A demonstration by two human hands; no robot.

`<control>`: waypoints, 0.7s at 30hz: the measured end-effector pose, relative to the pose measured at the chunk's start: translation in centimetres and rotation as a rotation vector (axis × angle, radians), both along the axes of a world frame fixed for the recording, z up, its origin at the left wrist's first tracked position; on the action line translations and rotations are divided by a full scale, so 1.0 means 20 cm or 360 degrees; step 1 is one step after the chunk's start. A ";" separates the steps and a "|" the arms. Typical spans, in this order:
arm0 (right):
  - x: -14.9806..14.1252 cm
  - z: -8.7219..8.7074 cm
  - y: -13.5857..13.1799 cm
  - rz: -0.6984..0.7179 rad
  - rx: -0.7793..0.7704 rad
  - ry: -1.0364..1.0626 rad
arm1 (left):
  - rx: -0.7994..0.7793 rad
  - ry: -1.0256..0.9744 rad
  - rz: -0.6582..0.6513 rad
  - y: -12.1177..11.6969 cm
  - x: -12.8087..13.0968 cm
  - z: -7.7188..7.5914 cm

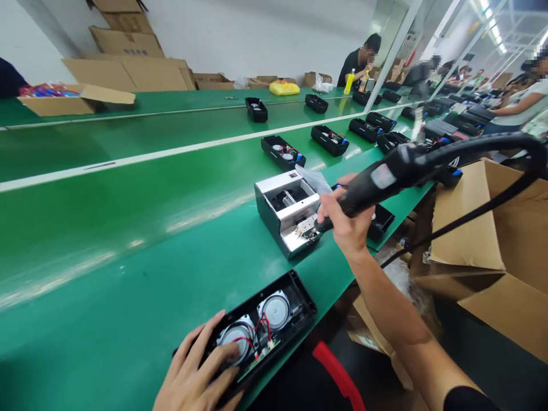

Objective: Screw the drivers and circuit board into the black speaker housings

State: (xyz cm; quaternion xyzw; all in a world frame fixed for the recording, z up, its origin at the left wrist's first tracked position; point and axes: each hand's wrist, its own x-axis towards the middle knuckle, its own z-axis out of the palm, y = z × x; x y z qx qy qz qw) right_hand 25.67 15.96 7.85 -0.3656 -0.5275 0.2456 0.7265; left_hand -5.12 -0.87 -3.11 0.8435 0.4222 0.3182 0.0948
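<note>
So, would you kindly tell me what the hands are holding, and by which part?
The right hand grips a black electric screwdriver by its barrel; the left hand lies on an open speaker housing.

The speaker housing [295, 299] is moulded from matt black plastic, and a soft metallic sheen is shown by the silvery speaker cones [274, 310] set inside it. The metal fixture [278, 182] is made of bright, smooth sheet metal, and a thin translucent plastic sheet [314, 179] is laid against it. The electric screwdriver [363, 191] is cased in dark, matt plastic, and its black cable [483, 142] looks smooth and rubbery. A glossy finish is seen on the green counter [107, 274], with light reflected along it. The cardboard box [471, 228] is matt, rough brown board, and a shiny yellow plastic bag [284, 88] is seen farther off.
</note>
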 end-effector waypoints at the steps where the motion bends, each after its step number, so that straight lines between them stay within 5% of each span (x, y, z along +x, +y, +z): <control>1: -0.02 0.00 0.02 -0.0006 -0.0038 -0.0042 | -0.0006 -0.0005 0.0005 0.00 0.00 0.00; 5: -0.06 -0.02 0.05 0.0044 -0.0235 -0.0154 | 0.0040 0.0018 -0.0013 0.01 0.00 0.01; 11: -0.04 -0.02 -0.06 0.0411 -0.0549 -0.0250 | -0.0024 -0.0010 0.0048 0.01 0.04 0.01; 21: -0.17 0.15 -0.55 0.0879 -0.0238 0.0114 | -0.0017 0.0102 0.0108 0.00 0.10 0.04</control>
